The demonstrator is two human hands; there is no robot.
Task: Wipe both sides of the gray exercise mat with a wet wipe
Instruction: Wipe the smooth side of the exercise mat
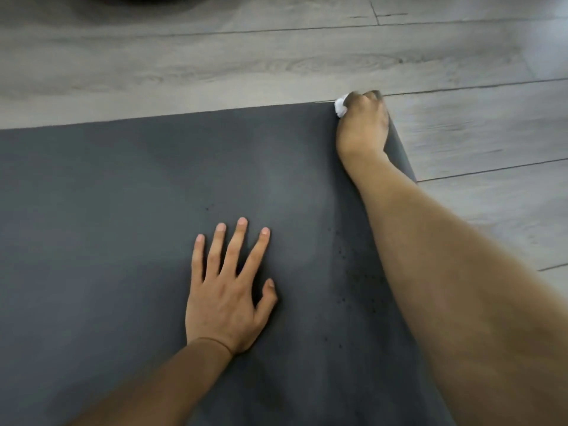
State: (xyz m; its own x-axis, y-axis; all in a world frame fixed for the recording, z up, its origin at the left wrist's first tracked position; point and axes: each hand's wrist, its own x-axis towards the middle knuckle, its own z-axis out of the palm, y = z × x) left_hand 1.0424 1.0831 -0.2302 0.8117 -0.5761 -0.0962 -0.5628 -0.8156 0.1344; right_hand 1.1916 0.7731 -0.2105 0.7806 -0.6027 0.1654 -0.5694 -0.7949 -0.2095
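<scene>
Head cam: gray exercise mat point(123, 210) is flat on the wood floor point(215, 66). My left hand point(229, 290) lies on it, fingers spread. My right hand point(362, 124) is balled around the wet wipe point(340, 107) at the far right corner. Risk from here: the corner could curl or the wipe run off onto the floor.

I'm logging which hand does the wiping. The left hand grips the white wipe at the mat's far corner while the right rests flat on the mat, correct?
Swapped: the head view shows the right hand gripping the wipe at the mat's far corner, and the left hand resting flat.
</scene>
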